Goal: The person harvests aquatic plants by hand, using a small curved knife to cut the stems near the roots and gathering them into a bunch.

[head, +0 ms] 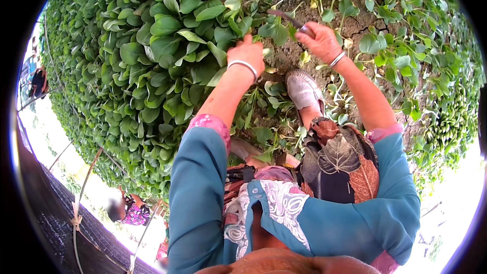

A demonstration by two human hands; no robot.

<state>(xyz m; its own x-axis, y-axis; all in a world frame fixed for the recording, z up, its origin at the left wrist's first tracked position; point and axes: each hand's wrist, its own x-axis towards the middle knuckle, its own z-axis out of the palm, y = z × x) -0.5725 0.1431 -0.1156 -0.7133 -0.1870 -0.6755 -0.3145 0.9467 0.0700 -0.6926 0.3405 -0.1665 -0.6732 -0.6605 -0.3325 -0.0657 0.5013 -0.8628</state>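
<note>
My left hand (246,54), with a silver bracelet at the wrist, is closed around the base of a leafy green plant (228,26) at the right edge of the dense greens. Its fingertips are hidden among the leaves. My right hand (320,42) grips the handle of a small knife or sickle (286,17). The dark, narrow blade points up and left above the soil, apart from my left hand. Bare cracked soil (281,55) with scattered leaves lies between my hands.
Dense leafy greens (144,64) fill the left side. Sparser plants (403,45) stand at the right, with a pile of cut greens (449,121) beyond. My shoe (303,87) rests on the soil below my hands. Other people (133,211) are at the lower left, near poles and dark netting (99,232).
</note>
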